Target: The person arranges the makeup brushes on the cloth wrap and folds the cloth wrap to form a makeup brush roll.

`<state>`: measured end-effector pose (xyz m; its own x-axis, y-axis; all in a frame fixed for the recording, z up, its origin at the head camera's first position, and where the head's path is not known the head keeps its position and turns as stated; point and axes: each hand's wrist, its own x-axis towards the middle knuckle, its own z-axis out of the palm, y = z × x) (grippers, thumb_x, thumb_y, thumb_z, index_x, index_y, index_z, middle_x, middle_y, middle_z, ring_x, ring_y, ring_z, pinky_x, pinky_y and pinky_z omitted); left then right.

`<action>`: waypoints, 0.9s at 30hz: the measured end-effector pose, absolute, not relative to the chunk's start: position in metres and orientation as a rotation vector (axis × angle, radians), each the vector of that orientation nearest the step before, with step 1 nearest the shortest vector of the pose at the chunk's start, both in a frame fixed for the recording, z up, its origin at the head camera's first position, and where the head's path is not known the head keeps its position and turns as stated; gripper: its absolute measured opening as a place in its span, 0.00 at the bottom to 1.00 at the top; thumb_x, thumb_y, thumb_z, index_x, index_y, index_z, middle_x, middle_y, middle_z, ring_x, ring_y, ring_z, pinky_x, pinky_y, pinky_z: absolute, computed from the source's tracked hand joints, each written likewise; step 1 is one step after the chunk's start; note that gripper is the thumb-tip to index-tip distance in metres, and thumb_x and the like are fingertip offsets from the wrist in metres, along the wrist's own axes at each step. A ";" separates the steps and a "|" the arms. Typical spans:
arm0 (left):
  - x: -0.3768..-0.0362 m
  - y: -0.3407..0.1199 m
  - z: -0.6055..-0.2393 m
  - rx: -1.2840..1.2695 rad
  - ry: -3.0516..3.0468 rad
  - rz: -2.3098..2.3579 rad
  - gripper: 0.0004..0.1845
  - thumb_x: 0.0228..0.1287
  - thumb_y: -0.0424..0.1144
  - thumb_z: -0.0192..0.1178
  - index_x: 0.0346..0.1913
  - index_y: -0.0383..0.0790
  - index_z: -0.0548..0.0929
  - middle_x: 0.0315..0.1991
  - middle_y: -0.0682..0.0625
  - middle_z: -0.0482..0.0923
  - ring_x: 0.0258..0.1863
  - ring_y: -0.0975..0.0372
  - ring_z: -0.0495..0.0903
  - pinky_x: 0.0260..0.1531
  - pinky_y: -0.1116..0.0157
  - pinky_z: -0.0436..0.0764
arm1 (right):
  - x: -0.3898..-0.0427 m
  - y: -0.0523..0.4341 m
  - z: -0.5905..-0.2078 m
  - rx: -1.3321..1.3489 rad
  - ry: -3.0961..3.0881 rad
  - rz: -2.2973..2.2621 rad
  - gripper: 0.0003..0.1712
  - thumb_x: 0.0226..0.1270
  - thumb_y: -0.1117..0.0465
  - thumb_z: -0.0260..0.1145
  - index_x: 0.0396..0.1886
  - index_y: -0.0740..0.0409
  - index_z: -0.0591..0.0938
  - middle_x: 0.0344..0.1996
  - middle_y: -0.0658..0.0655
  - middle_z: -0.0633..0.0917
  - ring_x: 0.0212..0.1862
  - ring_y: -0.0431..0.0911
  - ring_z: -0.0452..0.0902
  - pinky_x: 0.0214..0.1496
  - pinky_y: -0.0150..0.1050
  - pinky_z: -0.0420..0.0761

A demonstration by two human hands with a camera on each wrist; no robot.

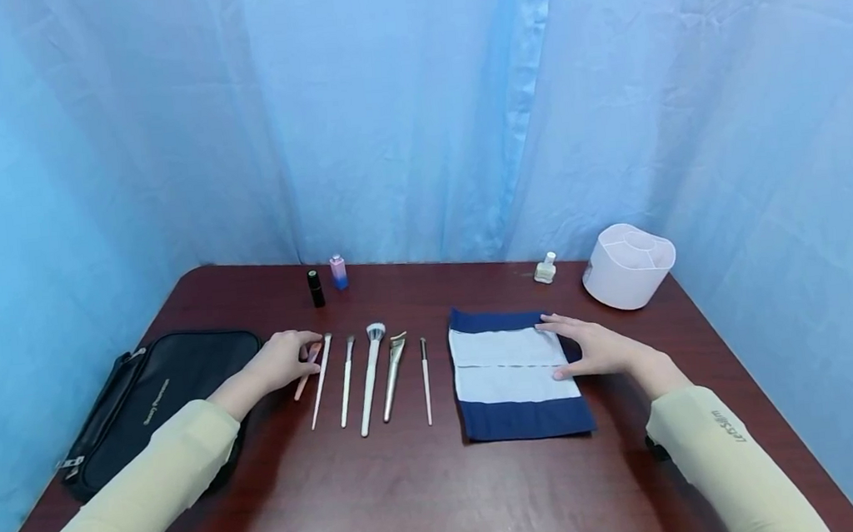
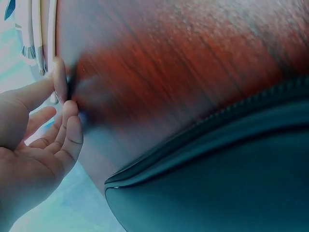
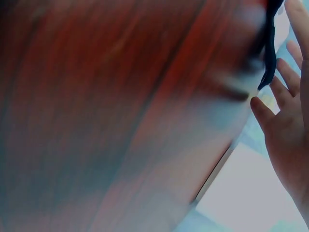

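Observation:
My left hand (image 1: 284,362) is at the left end of a row of makeup brushes. Thumb and index finger pinch a short pink makeup brush (image 1: 302,388), its upper part partly covered by the fingers. Beside it lie slim white-handled brushes (image 1: 347,382), a larger white brush (image 1: 371,379), a gold-handled brush (image 1: 393,379) and a thin brush (image 1: 427,387). My right hand (image 1: 602,348) rests at the right edge of a navy and pale-grey cloth brush roll (image 1: 511,383), fingers spread. In the right wrist view, the fingers sit beside the roll's dark edge (image 3: 271,53).
A black zip case (image 1: 180,385) lies under my left forearm. Toward the back stand a black tube (image 1: 315,289), a pink-blue bottle (image 1: 339,273), a small nail polish bottle (image 1: 545,269) and a white divided holder (image 1: 626,271). Blue curtains (image 1: 400,118) hang behind the brown table (image 1: 355,505).

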<state>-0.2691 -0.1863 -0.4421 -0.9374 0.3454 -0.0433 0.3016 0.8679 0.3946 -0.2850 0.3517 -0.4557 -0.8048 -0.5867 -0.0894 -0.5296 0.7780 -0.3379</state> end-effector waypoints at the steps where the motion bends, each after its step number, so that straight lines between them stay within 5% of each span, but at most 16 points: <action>1: -0.269 -0.186 -0.442 0.503 2.925 0.593 0.27 0.58 0.36 0.66 0.60 0.30 0.74 0.27 0.48 0.76 0.25 0.62 0.73 0.25 0.67 0.73 | -0.284 0.353 -0.455 -0.882 2.780 -0.443 0.55 0.47 0.29 0.67 0.72 0.48 0.62 0.72 0.57 0.59 0.73 0.56 0.52 0.64 0.61 0.63; 8: -0.270 -0.189 -0.442 0.506 2.909 0.623 0.24 0.59 0.30 0.61 0.60 0.30 0.73 0.27 0.48 0.76 0.24 0.63 0.74 0.27 0.64 0.76 | -0.282 0.360 -0.456 -0.868 2.765 -0.415 0.56 0.46 0.29 0.67 0.72 0.49 0.63 0.73 0.56 0.57 0.72 0.56 0.52 0.64 0.61 0.63; 16: -0.270 -0.194 -0.431 0.426 2.868 0.789 0.26 0.60 0.29 0.57 0.63 0.30 0.70 0.28 0.45 0.76 0.11 0.61 0.70 0.18 0.65 0.73 | -0.281 0.359 -0.456 -0.839 2.752 -0.414 0.55 0.45 0.29 0.68 0.72 0.47 0.63 0.73 0.56 0.58 0.72 0.56 0.52 0.64 0.62 0.62; 27: -0.269 -0.186 -0.396 0.409 2.911 1.062 0.20 0.63 0.35 0.57 0.58 0.35 0.74 0.35 0.44 0.77 0.29 0.58 0.76 0.33 0.61 0.77 | -0.281 0.356 -0.457 -0.783 2.772 -0.470 0.53 0.45 0.31 0.70 0.70 0.48 0.66 0.70 0.55 0.60 0.68 0.53 0.57 0.63 0.59 0.65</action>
<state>-0.2692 -0.1855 -0.3955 -0.9657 0.2491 0.0740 0.2382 0.7348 0.6351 -0.2809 0.3564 -0.4566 -0.8332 -0.5388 -0.1244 -0.4677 0.8067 -0.3613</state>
